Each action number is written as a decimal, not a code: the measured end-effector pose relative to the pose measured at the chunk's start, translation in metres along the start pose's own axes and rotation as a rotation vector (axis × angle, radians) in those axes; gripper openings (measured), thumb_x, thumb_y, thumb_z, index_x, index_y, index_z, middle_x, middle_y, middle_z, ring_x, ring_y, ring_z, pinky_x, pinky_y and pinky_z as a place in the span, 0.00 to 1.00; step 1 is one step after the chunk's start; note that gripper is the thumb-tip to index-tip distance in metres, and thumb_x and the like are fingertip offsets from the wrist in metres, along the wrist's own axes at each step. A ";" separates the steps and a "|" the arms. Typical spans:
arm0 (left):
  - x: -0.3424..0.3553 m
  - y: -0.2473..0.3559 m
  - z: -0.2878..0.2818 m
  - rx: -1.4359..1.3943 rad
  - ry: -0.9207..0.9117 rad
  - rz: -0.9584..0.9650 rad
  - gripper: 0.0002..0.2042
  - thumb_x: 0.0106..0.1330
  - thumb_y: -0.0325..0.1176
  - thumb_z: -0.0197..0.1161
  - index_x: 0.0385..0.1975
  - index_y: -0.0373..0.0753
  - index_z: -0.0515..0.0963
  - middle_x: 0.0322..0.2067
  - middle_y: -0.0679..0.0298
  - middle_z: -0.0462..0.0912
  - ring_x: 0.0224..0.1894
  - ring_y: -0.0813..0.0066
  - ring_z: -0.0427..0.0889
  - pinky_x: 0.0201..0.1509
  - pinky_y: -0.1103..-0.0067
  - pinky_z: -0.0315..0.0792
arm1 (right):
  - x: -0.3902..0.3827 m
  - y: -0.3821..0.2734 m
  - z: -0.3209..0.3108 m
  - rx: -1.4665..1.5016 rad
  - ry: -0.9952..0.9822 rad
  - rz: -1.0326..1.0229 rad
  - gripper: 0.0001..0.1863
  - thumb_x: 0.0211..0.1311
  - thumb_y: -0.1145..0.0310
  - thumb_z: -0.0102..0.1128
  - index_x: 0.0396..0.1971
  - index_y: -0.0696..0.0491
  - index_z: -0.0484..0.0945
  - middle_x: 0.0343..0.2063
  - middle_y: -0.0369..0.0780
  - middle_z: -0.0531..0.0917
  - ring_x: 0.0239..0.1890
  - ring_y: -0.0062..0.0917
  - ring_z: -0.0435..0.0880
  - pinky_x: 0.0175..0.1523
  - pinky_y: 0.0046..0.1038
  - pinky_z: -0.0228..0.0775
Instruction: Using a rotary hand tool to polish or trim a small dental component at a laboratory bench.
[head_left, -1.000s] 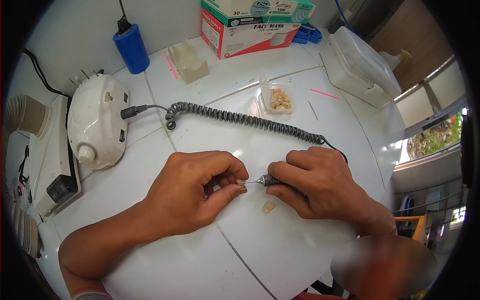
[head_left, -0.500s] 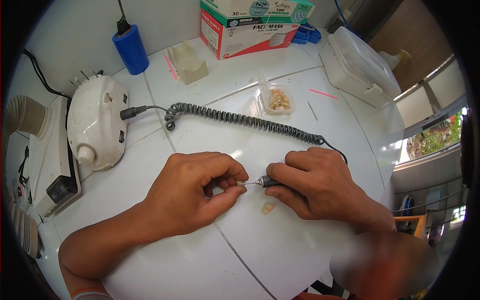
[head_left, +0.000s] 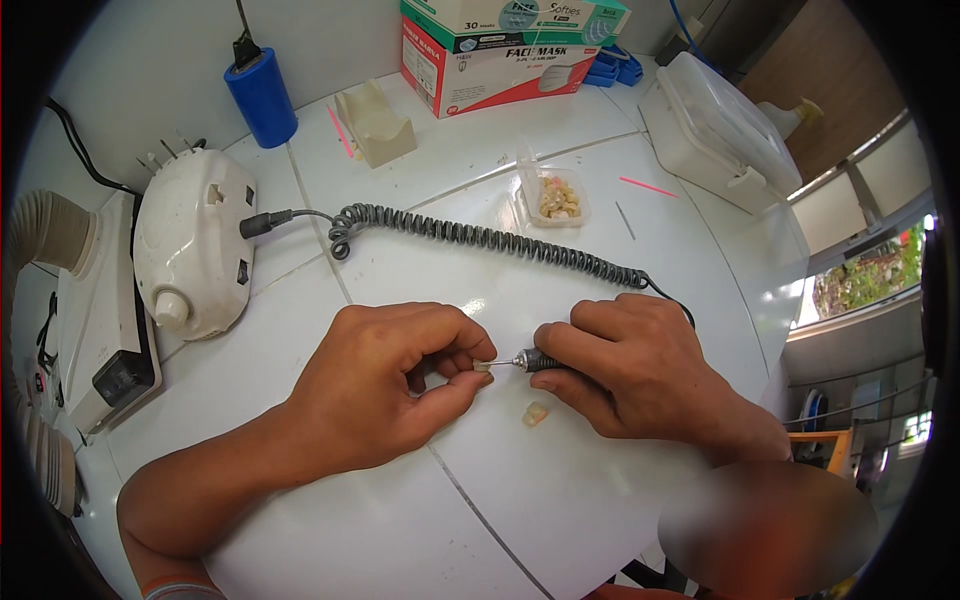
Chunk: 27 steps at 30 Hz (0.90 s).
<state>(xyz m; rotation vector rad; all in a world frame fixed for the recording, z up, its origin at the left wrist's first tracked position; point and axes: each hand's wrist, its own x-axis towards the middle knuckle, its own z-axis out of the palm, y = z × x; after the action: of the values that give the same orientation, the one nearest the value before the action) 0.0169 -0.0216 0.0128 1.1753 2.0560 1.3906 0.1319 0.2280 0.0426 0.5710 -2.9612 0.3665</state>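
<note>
My right hand point(head_left: 630, 370) is closed round a dark rotary handpiece point(head_left: 541, 361), its thin metal bit point(head_left: 503, 363) pointing left. Between the thumb and forefinger of my left hand point(head_left: 400, 375) is a small pale piece point(head_left: 482, 366), mostly covered by the fingertips. The bit's tip meets this piece or lies right at it; I cannot tell which. Just below the handpiece, a small tooth-coloured piece point(head_left: 536, 414) lies on the white tiled table point(head_left: 400, 520). A coiled black cord point(head_left: 480, 237) runs from the handpiece's side to a white control box point(head_left: 195, 245).
Beyond my hands stands a small clear box point(head_left: 560, 205) of tooth-coloured pieces. Mask boxes point(head_left: 500, 75), a cream holder point(head_left: 378, 130) and a blue cylinder point(head_left: 262, 100) line the back. A lidded white container point(head_left: 710, 135) is at right, a ducted white unit point(head_left: 100, 320) at left.
</note>
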 end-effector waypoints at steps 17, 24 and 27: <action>0.000 0.000 0.000 0.013 -0.002 0.011 0.07 0.67 0.25 0.78 0.42 0.35 0.89 0.31 0.65 0.90 0.31 0.83 0.87 0.34 0.82 0.77 | 0.000 -0.001 -0.002 0.003 -0.028 0.016 0.12 0.76 0.54 0.71 0.39 0.46 0.84 0.24 0.35 0.78 0.24 0.34 0.83 0.35 0.37 0.76; 0.000 0.001 -0.001 0.014 -0.011 -0.001 0.07 0.67 0.25 0.78 0.42 0.35 0.89 0.30 0.65 0.90 0.31 0.82 0.87 0.34 0.82 0.78 | 0.000 -0.001 -0.001 0.011 -0.013 0.008 0.12 0.75 0.54 0.71 0.39 0.46 0.84 0.24 0.35 0.77 0.24 0.34 0.83 0.35 0.37 0.76; 0.000 -0.001 0.001 0.020 0.003 0.019 0.07 0.67 0.25 0.78 0.42 0.35 0.90 0.30 0.65 0.90 0.31 0.82 0.87 0.34 0.82 0.78 | 0.000 0.000 -0.001 0.008 -0.009 0.003 0.12 0.75 0.54 0.71 0.39 0.46 0.84 0.24 0.35 0.77 0.24 0.33 0.82 0.35 0.37 0.75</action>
<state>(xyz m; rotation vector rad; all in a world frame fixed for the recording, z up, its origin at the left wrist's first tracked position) 0.0172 -0.0216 0.0111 1.2043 2.0708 1.3839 0.1321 0.2281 0.0438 0.5713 -2.9704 0.3772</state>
